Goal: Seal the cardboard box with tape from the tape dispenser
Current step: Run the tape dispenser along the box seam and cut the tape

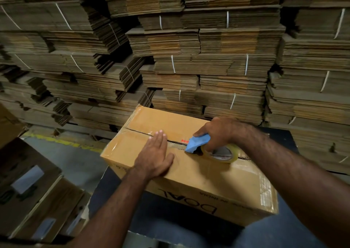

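Note:
A brown cardboard box (212, 179) lies on a dark table in front of me, its top flaps folded shut with the centre seam running left to right. Clear tape shines on the seam's far left part and down the left end. My left hand (155, 157) lies flat, fingers together, on the top near the seam. My right hand (217, 132) grips a blue tape dispenser (198, 143) carrying a clear tape roll (220, 153), pressed on the seam just right of my left hand. The seam to the right of the roll shows a dark gap.
The dark table (117, 194) holds the box. Tall stacks of flattened, strapped cardboard (208, 62) fill the whole background. At lower left stand brown cartons with white labels (28, 179). Grey floor with a yellow line (62, 143) shows at left.

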Demonstrator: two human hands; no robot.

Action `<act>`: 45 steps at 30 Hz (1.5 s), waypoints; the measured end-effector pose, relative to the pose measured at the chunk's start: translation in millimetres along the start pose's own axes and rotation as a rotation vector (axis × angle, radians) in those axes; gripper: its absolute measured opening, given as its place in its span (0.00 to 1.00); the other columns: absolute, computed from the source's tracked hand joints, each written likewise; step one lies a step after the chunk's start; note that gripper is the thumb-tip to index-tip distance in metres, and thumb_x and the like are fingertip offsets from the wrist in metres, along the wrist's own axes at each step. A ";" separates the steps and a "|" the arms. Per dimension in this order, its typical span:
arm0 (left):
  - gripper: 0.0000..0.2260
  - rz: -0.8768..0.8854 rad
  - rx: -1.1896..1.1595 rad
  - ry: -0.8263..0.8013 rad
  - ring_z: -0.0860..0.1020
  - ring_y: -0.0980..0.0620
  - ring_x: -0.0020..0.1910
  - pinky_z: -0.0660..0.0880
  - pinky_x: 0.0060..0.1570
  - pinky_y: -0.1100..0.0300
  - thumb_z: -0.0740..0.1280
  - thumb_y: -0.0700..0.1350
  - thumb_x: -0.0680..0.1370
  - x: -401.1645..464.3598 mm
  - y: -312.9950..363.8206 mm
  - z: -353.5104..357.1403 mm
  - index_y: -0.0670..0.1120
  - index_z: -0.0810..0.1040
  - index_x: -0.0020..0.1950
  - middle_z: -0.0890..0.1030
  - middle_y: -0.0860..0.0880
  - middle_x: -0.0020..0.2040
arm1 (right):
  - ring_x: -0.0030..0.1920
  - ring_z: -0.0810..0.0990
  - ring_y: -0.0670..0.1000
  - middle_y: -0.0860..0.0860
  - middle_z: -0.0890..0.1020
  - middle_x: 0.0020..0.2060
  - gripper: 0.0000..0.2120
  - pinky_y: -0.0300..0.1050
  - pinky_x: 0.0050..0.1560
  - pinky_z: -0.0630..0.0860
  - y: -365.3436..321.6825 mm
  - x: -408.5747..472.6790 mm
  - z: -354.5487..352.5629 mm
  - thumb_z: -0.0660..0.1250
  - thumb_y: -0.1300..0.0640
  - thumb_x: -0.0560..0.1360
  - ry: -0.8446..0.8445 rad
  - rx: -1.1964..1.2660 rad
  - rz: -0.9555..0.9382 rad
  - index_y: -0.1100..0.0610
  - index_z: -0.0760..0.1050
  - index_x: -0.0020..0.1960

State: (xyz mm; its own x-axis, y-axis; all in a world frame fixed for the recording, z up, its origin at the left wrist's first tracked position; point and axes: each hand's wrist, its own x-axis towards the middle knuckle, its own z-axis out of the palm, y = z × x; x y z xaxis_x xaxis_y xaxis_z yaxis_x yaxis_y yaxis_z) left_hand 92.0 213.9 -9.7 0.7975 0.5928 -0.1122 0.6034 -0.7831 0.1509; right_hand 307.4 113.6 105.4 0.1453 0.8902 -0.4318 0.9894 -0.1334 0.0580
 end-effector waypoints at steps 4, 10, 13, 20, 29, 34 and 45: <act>0.42 0.125 0.002 -0.046 0.41 0.51 0.79 0.42 0.77 0.53 0.46 0.71 0.77 -4.4 1.5 -5.2 0.44 0.42 0.80 0.40 0.47 0.80 | 0.61 0.74 0.49 0.42 0.76 0.66 0.32 0.48 0.52 0.74 1.0 -1.7 0.1 0.67 0.39 0.71 -0.003 -0.006 0.002 0.36 0.65 0.74; 0.55 0.236 0.081 -0.058 0.38 0.53 0.79 0.42 0.77 0.52 0.46 0.82 0.68 -8.2 24.1 -0.9 0.43 0.40 0.80 0.38 0.47 0.80 | 0.57 0.73 0.48 0.44 0.76 0.65 0.32 0.50 0.54 0.76 -0.5 -1.7 -1.9 0.66 0.40 0.70 -0.030 -0.018 -0.002 0.36 0.66 0.74; 0.56 0.256 0.120 -0.042 0.37 0.53 0.78 0.41 0.77 0.52 0.44 0.82 0.67 -13.3 20.4 1.5 0.43 0.39 0.80 0.36 0.46 0.80 | 0.50 0.71 0.46 0.43 0.79 0.63 0.31 0.51 0.53 0.78 7.1 -11.9 -1.8 0.66 0.40 0.72 0.009 0.009 -0.069 0.38 0.66 0.74; 0.55 0.259 0.120 -0.055 0.37 0.53 0.79 0.42 0.78 0.52 0.43 0.82 0.68 -10.8 18.4 3.2 0.43 0.38 0.80 0.36 0.46 0.80 | 0.39 0.71 0.37 0.39 0.76 0.48 0.31 0.33 0.39 0.67 61.3 -62.8 18.1 0.68 0.38 0.73 -0.032 0.028 -0.035 0.34 0.65 0.74; 0.55 0.179 0.074 -0.009 0.36 0.49 0.79 0.41 0.77 0.50 0.42 0.81 0.69 0.9 61.6 6.6 0.40 0.39 0.80 0.35 0.43 0.79 | 0.56 0.77 0.49 0.42 0.80 0.61 0.38 0.49 0.54 0.77 55.9 -55.0 24.2 0.64 0.34 0.62 -0.053 -0.006 0.047 0.33 0.66 0.72; 0.55 0.222 0.094 -0.024 0.37 0.48 0.79 0.41 0.77 0.50 0.42 0.81 0.69 -6.4 74.6 9.9 0.40 0.40 0.79 0.36 0.41 0.79 | 0.59 0.75 0.48 0.40 0.77 0.65 0.34 0.47 0.53 0.74 52.7 -54.8 26.0 0.68 0.38 0.67 -0.057 0.010 0.059 0.34 0.66 0.73; 0.58 0.222 0.084 -0.066 0.37 0.46 0.79 0.43 0.77 0.48 0.42 0.83 0.66 10.0 95.7 7.7 0.39 0.38 0.79 0.36 0.40 0.79 | 0.59 0.76 0.49 0.42 0.77 0.65 0.33 0.51 0.58 0.76 51.9 -55.1 24.5 0.69 0.39 0.69 -0.069 0.009 0.060 0.37 0.66 0.74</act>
State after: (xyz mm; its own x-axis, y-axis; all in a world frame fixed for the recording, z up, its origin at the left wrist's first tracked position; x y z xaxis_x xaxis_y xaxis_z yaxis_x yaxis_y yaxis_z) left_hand 157.7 143.4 -3.9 0.9072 0.3932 -0.1500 0.4092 -0.9073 0.0969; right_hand 350.5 47.0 110.2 0.2034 0.8482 -0.4891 0.9787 -0.1900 0.0775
